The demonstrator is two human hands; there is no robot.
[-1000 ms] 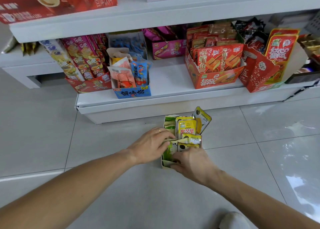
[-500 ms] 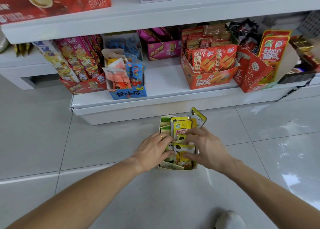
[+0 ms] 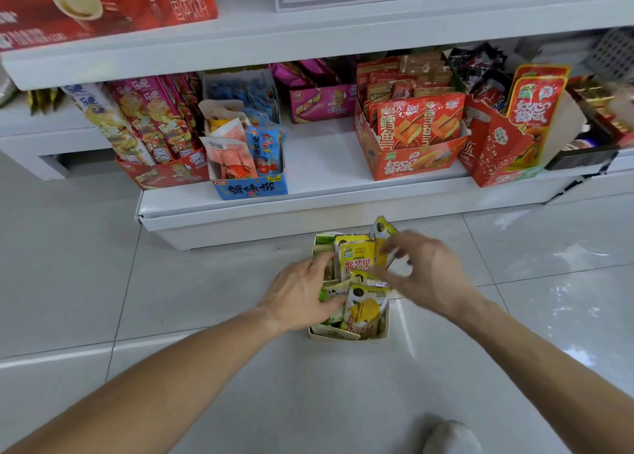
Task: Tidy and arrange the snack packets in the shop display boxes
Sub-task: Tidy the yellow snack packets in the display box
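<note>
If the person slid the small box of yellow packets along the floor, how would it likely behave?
The box would probably slide easily, since the tiles look glossy. It seems light: thin card, small sachets. The tall yellow packets stand loosely above its rim, so some may flop or spill if pushed fast.

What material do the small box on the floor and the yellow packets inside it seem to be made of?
The small box looks like thin printed cardboard: matte, with a folded, slightly bent rim. The yellow packets look like glossy plastic film, perhaps foil-lined: they shine and have flat sealed edges.
</note>
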